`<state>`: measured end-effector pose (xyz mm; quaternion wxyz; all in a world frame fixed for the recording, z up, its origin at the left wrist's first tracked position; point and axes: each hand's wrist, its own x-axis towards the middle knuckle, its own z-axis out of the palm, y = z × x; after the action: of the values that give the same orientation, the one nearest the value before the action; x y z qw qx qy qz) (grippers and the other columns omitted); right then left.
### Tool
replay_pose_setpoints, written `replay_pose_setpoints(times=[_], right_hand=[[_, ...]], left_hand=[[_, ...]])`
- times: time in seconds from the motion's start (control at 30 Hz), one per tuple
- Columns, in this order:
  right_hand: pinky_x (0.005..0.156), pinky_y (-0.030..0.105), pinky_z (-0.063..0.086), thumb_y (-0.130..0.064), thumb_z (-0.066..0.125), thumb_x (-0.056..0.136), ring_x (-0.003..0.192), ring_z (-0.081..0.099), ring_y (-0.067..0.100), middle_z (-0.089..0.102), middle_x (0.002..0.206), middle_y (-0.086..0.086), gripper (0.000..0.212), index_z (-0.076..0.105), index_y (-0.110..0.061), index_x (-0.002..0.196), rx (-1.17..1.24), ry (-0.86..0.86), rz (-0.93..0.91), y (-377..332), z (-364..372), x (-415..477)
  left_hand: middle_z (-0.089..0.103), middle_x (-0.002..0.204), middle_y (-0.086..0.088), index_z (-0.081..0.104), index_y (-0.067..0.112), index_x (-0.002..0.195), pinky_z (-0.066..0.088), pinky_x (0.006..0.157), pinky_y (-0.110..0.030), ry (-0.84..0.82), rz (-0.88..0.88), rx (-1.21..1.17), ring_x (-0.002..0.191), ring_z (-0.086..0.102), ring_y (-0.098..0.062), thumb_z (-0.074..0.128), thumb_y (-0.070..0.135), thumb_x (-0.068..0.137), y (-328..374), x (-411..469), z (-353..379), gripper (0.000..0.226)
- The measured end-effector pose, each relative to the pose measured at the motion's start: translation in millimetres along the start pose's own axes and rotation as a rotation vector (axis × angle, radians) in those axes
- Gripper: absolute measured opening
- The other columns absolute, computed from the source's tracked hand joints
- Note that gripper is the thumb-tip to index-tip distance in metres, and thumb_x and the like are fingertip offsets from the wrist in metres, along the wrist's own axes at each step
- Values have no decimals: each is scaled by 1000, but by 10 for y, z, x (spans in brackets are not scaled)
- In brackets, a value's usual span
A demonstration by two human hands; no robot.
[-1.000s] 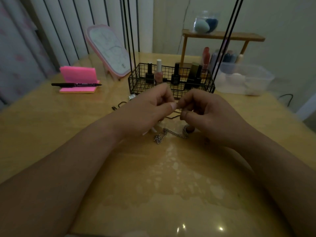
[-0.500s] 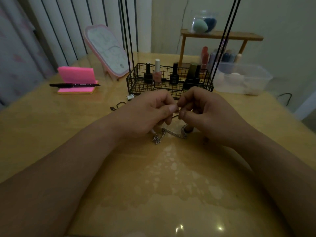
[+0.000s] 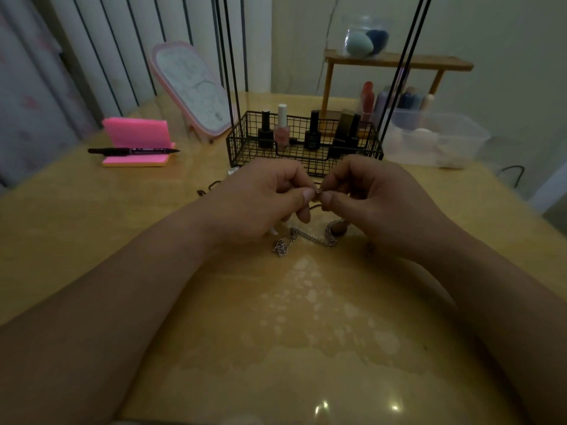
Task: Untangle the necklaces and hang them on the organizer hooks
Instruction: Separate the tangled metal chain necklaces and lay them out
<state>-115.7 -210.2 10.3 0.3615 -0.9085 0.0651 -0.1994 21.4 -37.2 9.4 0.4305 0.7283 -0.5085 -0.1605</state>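
My left hand (image 3: 264, 200) and my right hand (image 3: 374, 204) meet above the table, fingertips together, both pinching a small bead or clasp (image 3: 318, 190) on a thin dark cord. Below them a silver chain necklace (image 3: 302, 239) lies in a loose curve on the wooden table, with a brown oval pendant (image 3: 339, 227) at its right end. A thin dark cord (image 3: 210, 188) shows to the left of my left hand. The black wire organizer (image 3: 245, 148) stands just behind my hands, its thin rods (image 3: 228, 65) rising out of view; its hooks are not visible.
Nail polish bottles (image 3: 281, 127) stand in the organizer basket. A pink sticky-note pad with a black pen (image 3: 135, 151) sits at the left, a pink-framed mirror (image 3: 190, 87) behind it. A clear plastic box (image 3: 435, 139) and a wooden shelf (image 3: 399, 61) stand at the back right.
Both hands stay together at the same spot; the fingertips have shifted slightly on the small piece between them. The silver chain has not moved.
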Motion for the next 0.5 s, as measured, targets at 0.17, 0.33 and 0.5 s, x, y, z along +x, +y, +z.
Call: replay_pose_setpoints(times=[0.17, 0.33, 0.5], right_hand=[[64, 16, 54, -26, 72, 96, 79, 68, 6, 71, 92, -8, 7, 68, -28, 101, -11, -6, -14, -7, 10, -2], [64, 17, 55, -28, 70, 97, 77, 68, 8, 70, 91, -5, 5, 67, -26, 99, -2, -22, -30, -15, -4, -7], [66, 25, 60, -28, 69, 98, 79, 71, 7, 73, 91, -6, 3, 67, -27, 99, 1, -27, -9, -10, -8, -1]], left_hand=[[75, 81, 4, 67, 26, 97, 55, 58, -24, 11, -3, 13, 65, 63, -8, 62, 23, 104, -1, 2, 1, 9], [75, 82, 4, 66, 26, 101, 56, 58, -25, 27, 6, 10, 69, 67, -11, 63, 24, 103, -3, 1, -12, 5], [71, 82, 8, 62, 27, 105, 51, 55, -19, 39, 40, -4, 64, 64, -1, 66, 18, 101, -4, 3, -6, 10]])
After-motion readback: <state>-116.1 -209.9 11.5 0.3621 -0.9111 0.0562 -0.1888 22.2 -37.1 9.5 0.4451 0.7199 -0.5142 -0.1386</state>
